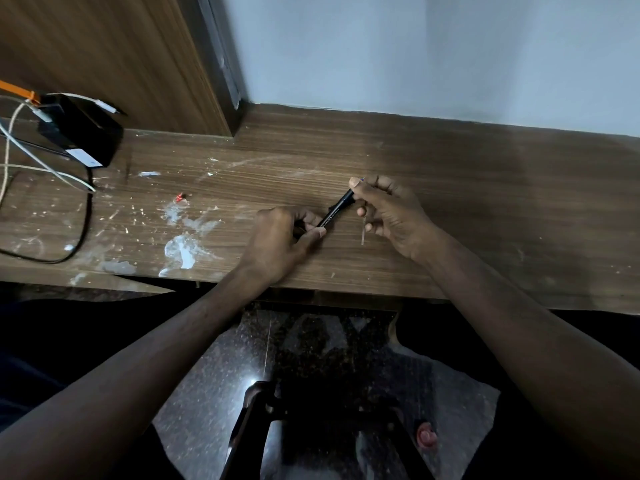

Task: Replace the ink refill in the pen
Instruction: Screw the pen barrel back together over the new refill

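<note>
A black pen (335, 211) with pale lettering slants across the middle of the wooden desk (485, 202), held just above it. My left hand (282, 242) grips its lower end between thumb and fingers. My right hand (391, 211) pinches the upper end, where a small blue tip (362, 179) pokes out above the thumb. A thin pale refill tube (363, 233) hangs down from under my right hand's lower fingers; whether that hand grips it I cannot tell.
A black box (81, 131) with white and black cables (52, 171) sits at the desk's far left. White paint smears (183, 247) and a small red bit (180, 197) mark the desk. A wooden panel (114, 57) and wall rise behind. Chair legs (249, 427) show below.
</note>
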Demonstrator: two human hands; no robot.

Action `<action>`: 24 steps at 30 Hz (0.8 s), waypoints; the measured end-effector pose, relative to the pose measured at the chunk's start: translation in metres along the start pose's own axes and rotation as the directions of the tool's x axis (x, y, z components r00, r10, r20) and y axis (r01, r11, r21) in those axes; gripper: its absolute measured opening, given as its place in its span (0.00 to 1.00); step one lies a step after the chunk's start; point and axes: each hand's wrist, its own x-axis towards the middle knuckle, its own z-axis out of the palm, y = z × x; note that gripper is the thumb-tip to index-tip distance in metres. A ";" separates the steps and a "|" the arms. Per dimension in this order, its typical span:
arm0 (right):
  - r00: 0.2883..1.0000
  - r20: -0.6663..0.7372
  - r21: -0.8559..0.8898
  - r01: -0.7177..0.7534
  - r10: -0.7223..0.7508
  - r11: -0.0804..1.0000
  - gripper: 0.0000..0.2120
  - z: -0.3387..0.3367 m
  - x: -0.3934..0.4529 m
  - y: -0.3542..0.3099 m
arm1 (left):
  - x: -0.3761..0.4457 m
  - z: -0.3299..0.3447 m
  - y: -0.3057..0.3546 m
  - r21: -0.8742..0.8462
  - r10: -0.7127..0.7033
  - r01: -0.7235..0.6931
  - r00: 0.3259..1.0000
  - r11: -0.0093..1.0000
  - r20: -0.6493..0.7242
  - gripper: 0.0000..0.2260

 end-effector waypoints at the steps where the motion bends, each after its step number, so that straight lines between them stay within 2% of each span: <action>1: 1.000 0.008 0.019 -0.013 0.013 1.000 0.08 0.000 0.000 0.000 | 0.000 0.000 0.000 -0.004 -0.002 0.002 1.000 1.000 0.003 0.02; 3: 0.999 0.040 0.030 -0.018 0.017 0.999 0.11 -0.001 -0.001 0.000 | 0.001 0.000 -0.001 -0.003 -0.010 0.010 1.000 1.000 0.012 0.02; 6: 0.997 0.077 0.026 0.017 -0.019 1.000 0.10 0.000 -0.002 0.000 | 0.001 -0.001 -0.001 -0.017 -0.014 0.014 1.000 1.000 0.021 0.01; 11: 0.998 -0.018 -0.082 0.059 -0.061 0.995 0.09 0.002 -0.004 0.000 | -0.001 0.000 0.001 -0.054 -0.015 0.017 0.999 0.998 0.030 0.04; 20: 0.986 -0.159 -0.086 0.046 -0.059 0.995 0.10 0.011 -0.006 -0.002 | -0.003 0.007 0.004 0.009 -0.004 0.004 1.000 1.000 -0.005 0.04; 24: 0.985 -0.150 -0.148 0.058 -0.080 0.987 0.12 0.008 -0.007 -0.007 | -0.002 0.004 0.001 -0.095 -0.043 0.045 0.999 0.994 0.028 0.01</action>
